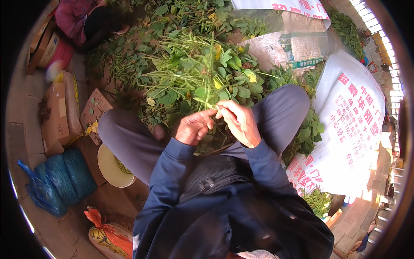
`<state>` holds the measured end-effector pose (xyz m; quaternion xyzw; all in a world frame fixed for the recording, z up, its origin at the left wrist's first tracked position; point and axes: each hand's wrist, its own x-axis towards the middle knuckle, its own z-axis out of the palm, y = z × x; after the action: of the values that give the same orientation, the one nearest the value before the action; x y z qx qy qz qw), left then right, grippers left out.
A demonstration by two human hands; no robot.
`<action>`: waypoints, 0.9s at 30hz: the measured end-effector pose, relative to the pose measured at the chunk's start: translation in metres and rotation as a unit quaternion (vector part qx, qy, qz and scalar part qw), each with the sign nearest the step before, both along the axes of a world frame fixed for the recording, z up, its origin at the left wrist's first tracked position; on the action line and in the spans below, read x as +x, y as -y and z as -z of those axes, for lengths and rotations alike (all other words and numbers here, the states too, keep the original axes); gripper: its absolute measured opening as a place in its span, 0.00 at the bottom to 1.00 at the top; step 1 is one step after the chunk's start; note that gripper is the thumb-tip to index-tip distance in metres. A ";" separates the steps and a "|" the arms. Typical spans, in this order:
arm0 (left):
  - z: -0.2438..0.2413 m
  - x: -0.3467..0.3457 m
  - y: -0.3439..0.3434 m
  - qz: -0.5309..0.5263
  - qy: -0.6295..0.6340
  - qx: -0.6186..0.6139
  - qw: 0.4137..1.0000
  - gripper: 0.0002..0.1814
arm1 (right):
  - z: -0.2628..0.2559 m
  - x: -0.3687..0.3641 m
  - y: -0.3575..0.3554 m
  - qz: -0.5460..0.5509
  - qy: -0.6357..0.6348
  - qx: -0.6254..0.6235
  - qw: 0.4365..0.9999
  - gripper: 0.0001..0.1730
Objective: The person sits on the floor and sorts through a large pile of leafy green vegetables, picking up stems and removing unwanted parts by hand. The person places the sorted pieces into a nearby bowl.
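My right hand (240, 123) pinches the lower end of a green soybean stalk (208, 69) between thumb and fingertips. The stalk stands roughly upright in view, with pods along it. Close by on the left, my left hand (195, 127) has its fingers half curled and its fingertips near the same end; whether they grip it is hidden. Beyond both hands lies a heap of cut soybean plants (181, 61) with pods, green leaves and some yellow leaves. A cream bucket (108, 165) holding green pods stands beside my left knee.
Another person's sleeve (69, 19) shows at the upper left. Cardboard boxes (56, 116), a blue plastic-wrapped bundle (64, 178) and an orange-tied sack (108, 236) line the left. White printed sheeting (349, 129) spreads on the right, with a woven sack (291, 48) above it.
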<state>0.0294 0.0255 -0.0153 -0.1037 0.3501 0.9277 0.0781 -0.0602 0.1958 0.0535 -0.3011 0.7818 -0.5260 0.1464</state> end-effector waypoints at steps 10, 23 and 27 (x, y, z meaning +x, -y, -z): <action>0.000 -0.004 0.002 -0.099 0.088 0.092 0.987 0.12 | 0.020 0.020 0.003 -0.015 -0.047 0.013 0.999 0.10; 0.016 -0.001 0.002 -0.098 0.070 0.115 0.986 0.05 | 0.011 0.014 0.012 -0.052 0.062 0.019 0.997 0.14; 0.016 -0.002 -0.002 -0.101 0.063 0.114 0.986 0.04 | 0.016 0.014 0.013 -0.048 0.063 0.028 0.997 0.14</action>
<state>0.0276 0.0271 -0.0312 -0.1875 0.2242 0.9562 0.0173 -0.0458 0.1832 0.0377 -0.3004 0.7700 -0.5145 0.2284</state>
